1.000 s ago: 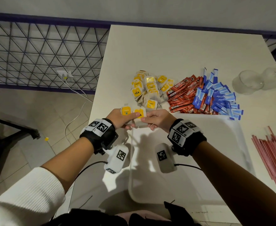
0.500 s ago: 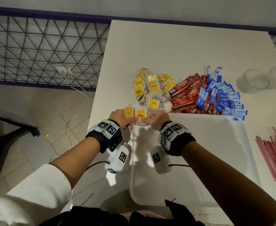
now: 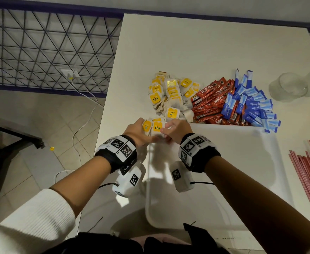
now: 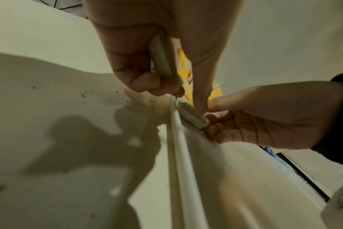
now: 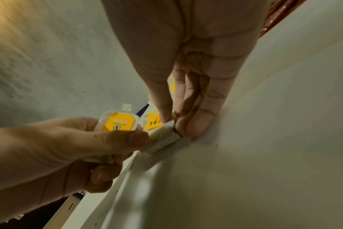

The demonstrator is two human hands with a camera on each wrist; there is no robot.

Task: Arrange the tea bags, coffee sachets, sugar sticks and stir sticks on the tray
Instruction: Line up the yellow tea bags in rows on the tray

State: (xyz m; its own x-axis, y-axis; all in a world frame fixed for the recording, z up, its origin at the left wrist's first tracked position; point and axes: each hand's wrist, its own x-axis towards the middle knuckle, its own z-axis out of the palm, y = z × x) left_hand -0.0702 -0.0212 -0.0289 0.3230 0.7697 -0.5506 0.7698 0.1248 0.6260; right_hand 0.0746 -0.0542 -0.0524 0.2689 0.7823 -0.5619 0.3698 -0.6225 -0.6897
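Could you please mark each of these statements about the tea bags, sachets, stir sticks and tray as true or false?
1. Each hand holds a tea bag at the tray's far left corner. True: the left hand grips one tea bag, the right hand pinches another over the tray.
2. The coffee sachets already lie on the tray. False: the coffee sachets are piled on the table beyond it.
3. The stir sticks lie right of the tray. True: stir sticks.
4. The sugar sticks are green. False: the sugar sticks are blue.
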